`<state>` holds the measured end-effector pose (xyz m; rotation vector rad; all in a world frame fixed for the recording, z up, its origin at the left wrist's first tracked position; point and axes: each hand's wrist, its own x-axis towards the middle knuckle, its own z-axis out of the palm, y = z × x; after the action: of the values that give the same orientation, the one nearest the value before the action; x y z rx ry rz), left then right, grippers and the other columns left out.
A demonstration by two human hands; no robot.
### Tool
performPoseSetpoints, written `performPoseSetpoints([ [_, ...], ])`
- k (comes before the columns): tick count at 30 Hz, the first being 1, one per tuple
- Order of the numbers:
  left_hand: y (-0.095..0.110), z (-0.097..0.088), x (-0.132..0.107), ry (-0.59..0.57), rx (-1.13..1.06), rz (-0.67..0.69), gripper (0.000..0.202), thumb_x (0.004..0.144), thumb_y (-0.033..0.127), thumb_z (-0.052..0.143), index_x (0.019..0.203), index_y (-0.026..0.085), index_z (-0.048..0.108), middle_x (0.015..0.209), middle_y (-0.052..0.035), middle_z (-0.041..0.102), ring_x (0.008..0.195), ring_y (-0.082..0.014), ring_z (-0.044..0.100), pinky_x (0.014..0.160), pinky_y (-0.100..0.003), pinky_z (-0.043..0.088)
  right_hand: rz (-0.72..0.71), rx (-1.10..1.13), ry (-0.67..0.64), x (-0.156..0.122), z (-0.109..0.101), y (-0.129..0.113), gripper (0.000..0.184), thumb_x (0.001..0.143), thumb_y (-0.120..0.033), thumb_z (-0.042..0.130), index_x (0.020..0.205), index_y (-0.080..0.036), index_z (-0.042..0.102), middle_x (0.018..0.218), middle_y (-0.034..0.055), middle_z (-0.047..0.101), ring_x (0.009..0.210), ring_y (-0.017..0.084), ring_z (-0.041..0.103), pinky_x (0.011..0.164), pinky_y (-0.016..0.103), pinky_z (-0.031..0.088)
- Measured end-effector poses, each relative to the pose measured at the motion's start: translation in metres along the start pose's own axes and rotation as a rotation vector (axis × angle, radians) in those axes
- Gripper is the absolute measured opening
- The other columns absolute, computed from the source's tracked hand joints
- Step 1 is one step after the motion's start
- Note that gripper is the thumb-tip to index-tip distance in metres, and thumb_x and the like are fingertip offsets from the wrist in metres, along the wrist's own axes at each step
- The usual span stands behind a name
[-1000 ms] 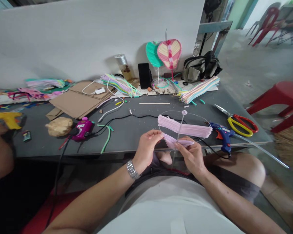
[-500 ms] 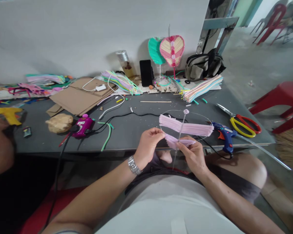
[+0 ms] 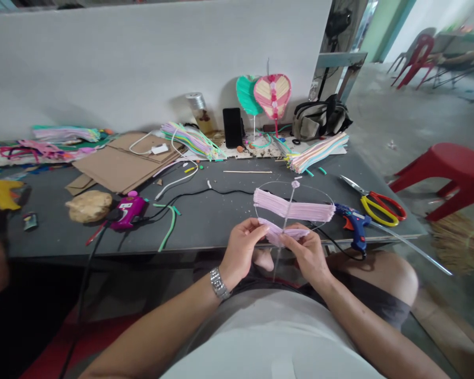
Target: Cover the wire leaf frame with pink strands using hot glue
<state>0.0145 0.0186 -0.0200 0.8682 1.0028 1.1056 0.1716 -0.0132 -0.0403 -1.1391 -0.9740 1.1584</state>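
Note:
Over the table's front edge I hold a thin wire fan frame [image 3: 288, 208] with a central stick and a small pink puff at its top. A band of pale pink pipe cleaners [image 3: 312, 210] crosses its upper part. My left hand [image 3: 239, 255] pinches the left end of a lower group of pink pipe cleaners [image 3: 273, 230]. My right hand [image 3: 308, 257] is closed on the same lower group, close to the stick; its fingertips are partly hidden. Right of the frame lies a blue glue gun [image 3: 355, 226] with a long clear glue stick in it.
Scissors [image 3: 379, 205] with red and yellow handles lie at the right. Bundled pipe cleaners [image 3: 319, 151], two finished heart-shaped fans [image 3: 272, 96], a phone [image 3: 233, 128] and cardboard [image 3: 118, 166] line the back. At left are a purple box [image 3: 129, 211] with cords, a stone [image 3: 90, 206] and a yellow glue gun [image 3: 3, 193] near another person's arm.
My left thumb has slid a little inward over the lower pipe cleaners. Both hands keep their pinch. The whole view has shifted slightly, so the table sits lower and further left.

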Motion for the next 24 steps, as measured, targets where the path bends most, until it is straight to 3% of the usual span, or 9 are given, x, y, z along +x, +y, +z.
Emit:
performPoseSetpoints([
  [7,0.001,-0.001,0.000,0.013,-0.007,-0.003,0.025,0.066,0.032,0.088,0.067,0.017,0.068,0.064,0.0021,0.065,0.064,-0.0128,0.057,0.066,-0.026,0.044,0.064,0.054,0.008,0.003,-0.005,0.008,0.029,0.072,-0.042,0.086,0.072,-0.019,0.070,0.064,-0.0025,0.062,0.059,0.013,0.049,0.060,0.027,0.041],
  [14,0.003,-0.007,0.001,0.029,-0.001,-0.029,0.028,0.070,0.038,0.085,0.084,0.016,0.076,0.076,-0.0017,0.071,0.071,-0.0145,0.060,0.070,-0.027,0.044,0.043,-0.012,0.004,0.002,-0.005,0.004,0.031,0.072,-0.045,0.085,0.070,-0.019,0.068,0.061,-0.0028,0.059,0.058,0.013,0.047,0.058,0.027,0.040],
  [24,0.002,-0.010,0.005,0.090,0.063,0.067,0.015,0.066,0.029,0.081,0.068,0.017,0.072,0.069,0.0000,0.067,0.070,-0.0146,0.056,0.074,-0.029,0.042,0.048,-0.005,-0.011,0.004,-0.004,0.006,0.030,0.069,-0.045,0.086,0.068,-0.020,0.069,0.061,-0.0020,0.062,0.059,0.014,0.051,0.060,0.028,0.043],
])
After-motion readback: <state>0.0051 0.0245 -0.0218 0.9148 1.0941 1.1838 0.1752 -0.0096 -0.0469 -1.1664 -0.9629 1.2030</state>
